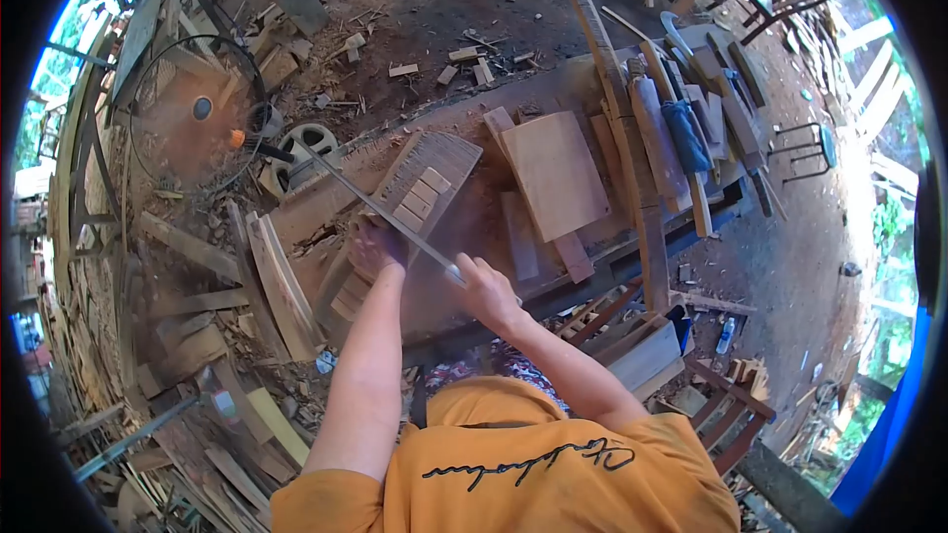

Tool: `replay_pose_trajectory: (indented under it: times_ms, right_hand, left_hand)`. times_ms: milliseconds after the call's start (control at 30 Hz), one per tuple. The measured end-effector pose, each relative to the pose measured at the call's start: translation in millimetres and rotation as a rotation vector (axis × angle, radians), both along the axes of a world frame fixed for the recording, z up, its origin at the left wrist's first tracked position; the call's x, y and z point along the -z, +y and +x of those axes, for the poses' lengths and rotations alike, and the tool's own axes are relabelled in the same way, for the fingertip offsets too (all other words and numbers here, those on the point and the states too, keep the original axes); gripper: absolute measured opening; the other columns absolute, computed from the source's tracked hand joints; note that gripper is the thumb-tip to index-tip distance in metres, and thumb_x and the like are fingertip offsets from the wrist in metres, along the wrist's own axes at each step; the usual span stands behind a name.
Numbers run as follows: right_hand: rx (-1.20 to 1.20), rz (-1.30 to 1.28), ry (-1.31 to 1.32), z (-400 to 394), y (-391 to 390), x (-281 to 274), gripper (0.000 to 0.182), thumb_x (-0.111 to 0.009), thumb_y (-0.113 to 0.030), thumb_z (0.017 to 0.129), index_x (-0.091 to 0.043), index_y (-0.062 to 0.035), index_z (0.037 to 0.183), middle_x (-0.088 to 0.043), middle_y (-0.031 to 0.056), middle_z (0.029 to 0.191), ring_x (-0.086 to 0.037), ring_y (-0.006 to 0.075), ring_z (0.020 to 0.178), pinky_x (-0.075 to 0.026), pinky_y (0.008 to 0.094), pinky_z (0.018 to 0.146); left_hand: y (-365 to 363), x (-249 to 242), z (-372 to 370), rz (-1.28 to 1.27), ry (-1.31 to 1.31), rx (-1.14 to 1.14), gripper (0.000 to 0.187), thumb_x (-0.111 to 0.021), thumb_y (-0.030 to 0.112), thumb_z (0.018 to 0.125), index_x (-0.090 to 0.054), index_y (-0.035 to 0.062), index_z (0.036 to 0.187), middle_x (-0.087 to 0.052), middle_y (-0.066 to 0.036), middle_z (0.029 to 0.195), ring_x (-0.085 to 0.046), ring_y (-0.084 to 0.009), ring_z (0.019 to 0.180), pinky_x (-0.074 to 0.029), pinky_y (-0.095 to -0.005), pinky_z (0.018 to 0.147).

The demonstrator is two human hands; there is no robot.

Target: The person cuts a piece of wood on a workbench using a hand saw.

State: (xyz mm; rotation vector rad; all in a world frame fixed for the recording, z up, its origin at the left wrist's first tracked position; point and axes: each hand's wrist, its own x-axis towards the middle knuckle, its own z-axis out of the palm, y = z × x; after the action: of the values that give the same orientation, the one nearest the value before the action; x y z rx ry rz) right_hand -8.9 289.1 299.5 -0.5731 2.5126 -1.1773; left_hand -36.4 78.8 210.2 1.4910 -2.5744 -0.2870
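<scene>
My right hand (484, 291) is closed round the near end of a long thin metal tool (380, 207), which slants away to the upper left. My left hand (377, 245) presses on a wide board (434, 160) just left of the tool, its fingers partly hidden. Small wooden blocks (420, 199) lie in a row on that board beyond my left hand, under and beside the tool. More small blocks (351, 296) lie nearer me, below my left hand. All of this rests on the workbench (306, 212).
A flat board (558, 173) lies across narrower strips on the right of the bench. A long upright plank (617, 109) stands beyond it, near stacked wood and a blue cloth (684, 135). A round fan (200, 109) stands at the upper left. Scrap wood litters the floor.
</scene>
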Motion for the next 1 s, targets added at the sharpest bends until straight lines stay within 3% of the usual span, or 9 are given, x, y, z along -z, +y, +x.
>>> replay_pose_trajectory:
  times_ms: [133,233,333,433,667,800,867,933,1000]
  right_hand:
    - [0.017,0.059,-0.005,43,80,2,0.02,-0.066,-0.02,0.088,-0.054,-0.0088,0.099,-0.059,0.0159,0.086,-0.064,0.0402,0.079,-0.054,0.0484,0.066]
    - [0.007,0.131,-0.085,51,93,-3,0.022,-0.066,-0.021,0.088,-0.054,-0.0089,0.101,-0.059,0.0166,0.087,-0.063,0.0404,0.079,-0.053,0.049,0.066]
    - [0.01,0.018,-0.013,10,28,7,0.022,-0.065,-0.019,0.087,-0.053,-0.008,0.102,-0.059,0.0193,0.086,-0.063,0.0418,0.08,-0.053,0.0487,0.069]
    - [0.014,-0.018,0.024,0,5,10,0.019,-0.063,-0.017,0.087,-0.053,-0.0077,0.1,-0.06,0.0192,0.085,-0.063,0.0415,0.08,-0.053,0.0484,0.069]
    - [-0.005,0.134,-0.021,52,106,0,0.018,-0.068,-0.017,0.085,-0.057,-0.0079,0.096,-0.058,0.015,0.08,-0.064,0.036,0.074,-0.053,0.0442,0.063]
    - [0.014,-0.002,-0.008,3,24,3,0.018,-0.064,-0.015,0.087,-0.055,-0.0081,0.101,-0.06,0.0177,0.084,-0.063,0.0403,0.078,-0.052,0.0482,0.067]
    - [0.027,-0.039,-0.01,-6,4,7,0.017,-0.062,-0.014,0.088,-0.054,-0.0083,0.101,-0.06,0.0183,0.085,-0.063,0.0413,0.079,-0.052,0.0486,0.068]
    - [0.003,-0.007,-0.062,-2,8,2,0.014,-0.06,-0.014,0.088,-0.054,-0.0081,0.099,-0.06,0.0194,0.085,-0.062,0.0427,0.081,-0.052,0.0488,0.069]
    - [0.014,-0.01,-0.033,20,53,0,0.018,-0.064,-0.012,0.084,-0.055,-0.0093,0.099,-0.058,0.0175,0.082,-0.063,0.0396,0.078,-0.052,0.0483,0.068]
  left_hand:
    - [-16,55,7,0.053,0.111,-0.022,0.048,-0.036,0.039,0.098,-0.066,0.0071,0.118,-0.059,-0.015,0.131,-0.054,-0.0348,0.122,-0.04,-0.0492,0.101]
    - [-49,216,35,0.04,0.217,-0.299,0.048,-0.038,0.04,0.097,-0.067,0.0077,0.117,-0.061,-0.015,0.129,-0.054,-0.0342,0.121,-0.041,-0.0491,0.101]
    - [-6,-14,-1,0.293,-0.166,-0.04,0.06,-0.035,0.054,0.097,-0.053,0.0143,0.139,-0.052,-0.01,0.143,-0.05,-0.0275,0.127,-0.036,-0.0391,0.108]
    - [0,-12,1,-0.011,0.018,0.0,0.049,-0.04,0.045,0.096,-0.068,0.0094,0.114,-0.063,-0.012,0.125,-0.056,-0.0304,0.118,-0.045,-0.0472,0.095]
    - [-2,-18,2,0.209,-0.045,-0.112,0.046,-0.04,0.043,0.096,-0.069,0.0096,0.109,-0.064,-0.012,0.123,-0.057,-0.0309,0.117,-0.046,-0.0462,0.093]
    - [-18,41,21,-0.165,0.001,0.152,0.049,-0.038,0.046,0.098,-0.064,0.0096,0.119,-0.061,-0.012,0.129,-0.053,-0.0297,0.123,-0.041,-0.0478,0.1]
    - [-16,17,14,-0.281,0.02,0.233,0.05,-0.038,0.046,0.098,-0.063,0.0096,0.122,-0.06,-0.012,0.131,-0.052,-0.0294,0.125,-0.04,-0.0482,0.101]
    - [-4,-31,4,0.185,-0.144,0.086,0.054,-0.03,0.046,0.101,-0.055,0.0112,0.135,-0.055,-0.012,0.139,-0.048,-0.0283,0.13,-0.034,-0.0484,0.109]
    - [-4,-40,1,0.272,-0.139,0.01,0.054,-0.027,0.044,0.102,-0.053,0.0125,0.138,-0.055,-0.012,0.139,-0.048,-0.029,0.131,-0.034,-0.0485,0.109]
